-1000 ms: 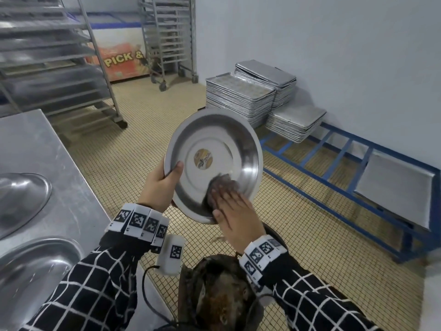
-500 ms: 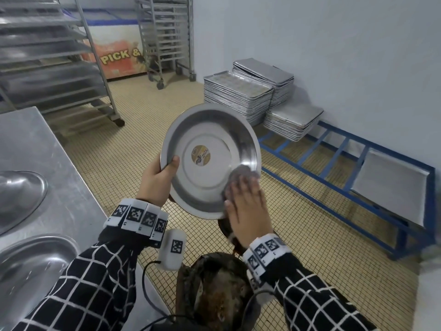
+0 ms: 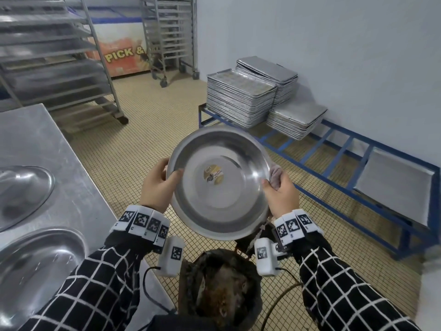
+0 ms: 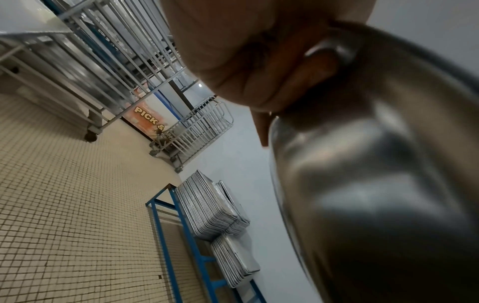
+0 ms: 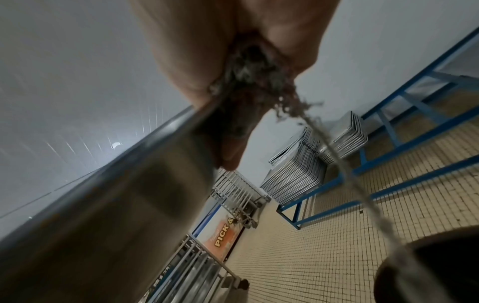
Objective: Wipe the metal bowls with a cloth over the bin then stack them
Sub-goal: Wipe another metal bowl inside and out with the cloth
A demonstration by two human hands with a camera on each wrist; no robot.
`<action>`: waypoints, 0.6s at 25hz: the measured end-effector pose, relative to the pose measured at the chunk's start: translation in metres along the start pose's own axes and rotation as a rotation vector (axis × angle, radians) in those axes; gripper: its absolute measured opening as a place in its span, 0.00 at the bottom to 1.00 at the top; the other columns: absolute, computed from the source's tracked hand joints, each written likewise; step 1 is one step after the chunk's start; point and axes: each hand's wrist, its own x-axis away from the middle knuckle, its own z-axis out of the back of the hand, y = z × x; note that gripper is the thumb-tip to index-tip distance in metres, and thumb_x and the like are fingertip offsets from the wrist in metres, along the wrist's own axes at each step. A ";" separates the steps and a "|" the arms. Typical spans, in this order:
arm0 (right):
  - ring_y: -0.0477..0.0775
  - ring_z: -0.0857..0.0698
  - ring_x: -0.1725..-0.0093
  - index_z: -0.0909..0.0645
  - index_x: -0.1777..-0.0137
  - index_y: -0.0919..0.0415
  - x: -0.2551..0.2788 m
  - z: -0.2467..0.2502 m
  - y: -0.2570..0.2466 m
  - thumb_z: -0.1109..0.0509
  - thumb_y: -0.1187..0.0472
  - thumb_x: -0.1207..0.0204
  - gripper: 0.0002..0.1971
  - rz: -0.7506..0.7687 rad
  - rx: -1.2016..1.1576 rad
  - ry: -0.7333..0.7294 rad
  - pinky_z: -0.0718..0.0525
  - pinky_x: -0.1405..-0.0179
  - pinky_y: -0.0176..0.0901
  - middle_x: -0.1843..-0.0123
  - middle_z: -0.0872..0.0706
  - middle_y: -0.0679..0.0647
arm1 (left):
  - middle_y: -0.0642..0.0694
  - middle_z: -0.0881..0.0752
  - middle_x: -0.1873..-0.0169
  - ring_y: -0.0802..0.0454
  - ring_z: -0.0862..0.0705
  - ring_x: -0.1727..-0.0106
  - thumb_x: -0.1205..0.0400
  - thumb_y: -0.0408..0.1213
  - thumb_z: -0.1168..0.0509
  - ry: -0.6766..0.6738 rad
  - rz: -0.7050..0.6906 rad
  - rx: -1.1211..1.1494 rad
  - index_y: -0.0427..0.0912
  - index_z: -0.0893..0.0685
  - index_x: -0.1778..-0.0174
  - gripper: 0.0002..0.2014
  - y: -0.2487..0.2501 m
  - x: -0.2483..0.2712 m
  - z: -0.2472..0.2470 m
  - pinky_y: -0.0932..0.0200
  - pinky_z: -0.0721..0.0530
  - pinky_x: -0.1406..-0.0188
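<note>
Metal bowl [image 3: 220, 187] held up, tilted, above bin [image 3: 222, 292]. Left hand [image 3: 156, 185] grips left rim, thumb inside. Right hand [image 3: 281, 197] pinches right rim together with cloth [image 3: 275, 174]. Two more bowls [image 3: 35, 263] on bench [image 3: 35, 139].

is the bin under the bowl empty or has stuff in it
Not empty. The head view shows brown, wet-looking waste inside the bin, below the bowl held by both hands. How full it is cannot be told.
</note>
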 end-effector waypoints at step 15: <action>0.48 0.14 0.50 0.22 0.38 0.59 0.032 -0.047 -0.003 0.41 0.52 0.16 0.14 0.020 0.040 -0.036 0.21 0.55 0.35 0.54 0.16 0.46 | 0.48 0.22 0.65 0.51 0.23 0.68 0.17 0.28 0.42 0.132 0.016 -0.086 0.43 0.26 0.45 0.09 -0.001 0.000 -0.006 0.67 0.22 0.81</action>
